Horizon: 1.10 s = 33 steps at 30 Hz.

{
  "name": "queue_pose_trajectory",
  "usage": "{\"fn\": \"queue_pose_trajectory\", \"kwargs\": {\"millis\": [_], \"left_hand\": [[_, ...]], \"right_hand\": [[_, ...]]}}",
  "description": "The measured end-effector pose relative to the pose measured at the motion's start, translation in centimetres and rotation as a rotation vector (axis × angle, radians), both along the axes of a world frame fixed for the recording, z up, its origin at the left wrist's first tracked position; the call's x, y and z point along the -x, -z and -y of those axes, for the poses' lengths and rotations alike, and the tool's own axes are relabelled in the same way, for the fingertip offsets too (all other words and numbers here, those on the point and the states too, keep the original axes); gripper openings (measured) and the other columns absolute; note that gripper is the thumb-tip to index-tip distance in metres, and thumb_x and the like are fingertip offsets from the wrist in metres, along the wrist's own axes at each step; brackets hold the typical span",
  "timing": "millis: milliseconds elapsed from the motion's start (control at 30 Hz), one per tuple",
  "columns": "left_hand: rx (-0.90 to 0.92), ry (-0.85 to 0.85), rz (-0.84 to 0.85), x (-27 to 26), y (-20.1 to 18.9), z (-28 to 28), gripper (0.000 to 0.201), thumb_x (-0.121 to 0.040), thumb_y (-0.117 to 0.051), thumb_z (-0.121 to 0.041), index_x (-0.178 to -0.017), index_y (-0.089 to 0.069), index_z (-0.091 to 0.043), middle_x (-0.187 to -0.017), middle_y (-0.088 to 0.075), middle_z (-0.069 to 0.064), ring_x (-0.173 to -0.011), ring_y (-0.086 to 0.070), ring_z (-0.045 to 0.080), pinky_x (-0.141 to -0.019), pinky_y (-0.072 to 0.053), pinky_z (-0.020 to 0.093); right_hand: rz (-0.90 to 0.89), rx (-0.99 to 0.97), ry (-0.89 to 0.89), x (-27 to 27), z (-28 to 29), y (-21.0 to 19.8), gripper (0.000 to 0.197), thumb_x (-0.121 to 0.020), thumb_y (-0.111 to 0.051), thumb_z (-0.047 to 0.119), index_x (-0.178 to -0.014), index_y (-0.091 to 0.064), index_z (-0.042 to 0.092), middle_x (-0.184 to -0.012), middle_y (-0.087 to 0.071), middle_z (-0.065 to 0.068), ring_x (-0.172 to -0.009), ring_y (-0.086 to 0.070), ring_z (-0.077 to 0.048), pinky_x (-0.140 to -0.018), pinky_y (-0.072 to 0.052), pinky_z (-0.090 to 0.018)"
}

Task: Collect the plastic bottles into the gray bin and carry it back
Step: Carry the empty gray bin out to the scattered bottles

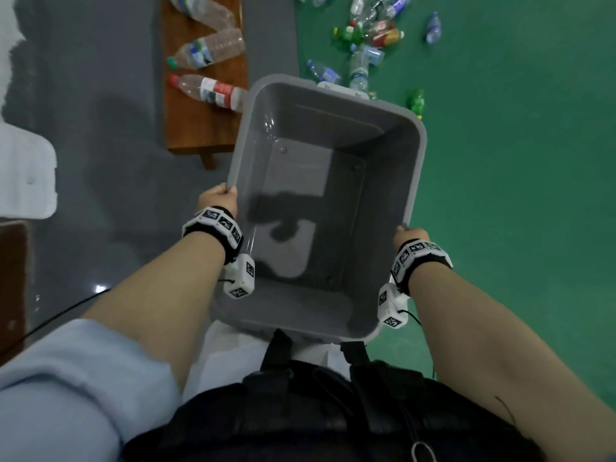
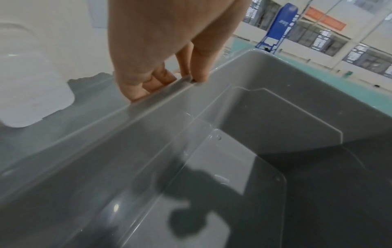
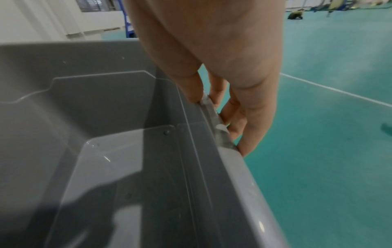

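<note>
Bin, gray plastic, is held off the floor in front of the person's body, with nothing inside it. Left hand grips the left long rim: thumb hooked over the top edge, remaining fingers curled beneath the lip outside. Right hand grips the opposite rim likewise, thumb on the inner side and fingers wrapped under the outer lip.

Wooden bench, beyond the bin's left far corner, carries three clear plastic bottles lying on their sides: one red-capped with a red and white label nearest the bin, one green-capped behind it, and one cut by the picture edge. Scattered bottles lie on the green floor past the bin's far end, including a green one just beside the far right corner. Gray floor lies under the bench.
</note>
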State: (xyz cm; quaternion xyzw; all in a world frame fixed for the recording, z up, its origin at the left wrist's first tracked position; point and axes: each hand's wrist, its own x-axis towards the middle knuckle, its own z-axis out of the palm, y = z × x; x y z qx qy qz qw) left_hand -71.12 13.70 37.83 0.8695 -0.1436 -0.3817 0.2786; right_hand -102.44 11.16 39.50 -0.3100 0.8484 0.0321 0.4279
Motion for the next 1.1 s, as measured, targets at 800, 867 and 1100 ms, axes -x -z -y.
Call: {"fn": "queue_pose_trajectory", "kwargs": {"millis": [800,867,1100], "left_hand": [[0.067,0.524,-0.126,23.8,-2.2,37.3,0.032,-0.093,-0.058,-0.022,-0.121,-0.065,-0.008,-0.118,-0.068,0.006,-0.097,-0.061,0.018,-0.089,-0.041,0.021],[0.071,0.563,-0.109,25.2,-2.7,39.7,0.032,-0.094,-0.055,-0.022,-0.122,-0.064,-0.007,-0.118,-0.067,0.007,-0.092,-0.058,0.019,-0.084,-0.039,0.020],[0.026,0.579,-0.084,30.1,-2.7,46.5,0.035,-0.096,-0.054,-0.024,-0.126,-0.061,-0.008,-0.123,-0.064,0.007,-0.088,-0.050,0.014,-0.081,-0.036,0.018]], "right_hand": [[-0.132,0.178,0.463,22.6,24.2,-6.9,0.034,-0.099,-0.051,0.022,-0.129,-0.059,0.008,-0.129,-0.061,-0.015,-0.121,-0.056,-0.032,-0.101,-0.041,-0.034],[-0.136,0.188,0.492,23.9,26.1,-6.7,0.033,-0.098,-0.053,0.020,-0.127,-0.060,0.007,-0.127,-0.062,-0.016,-0.119,-0.057,-0.032,-0.101,-0.043,-0.035],[-0.143,0.233,0.518,29.1,32.5,-5.0,0.031,-0.096,-0.054,0.017,-0.123,-0.064,0.005,-0.121,-0.065,-0.017,-0.114,-0.061,-0.032,-0.098,-0.046,-0.034]]}}
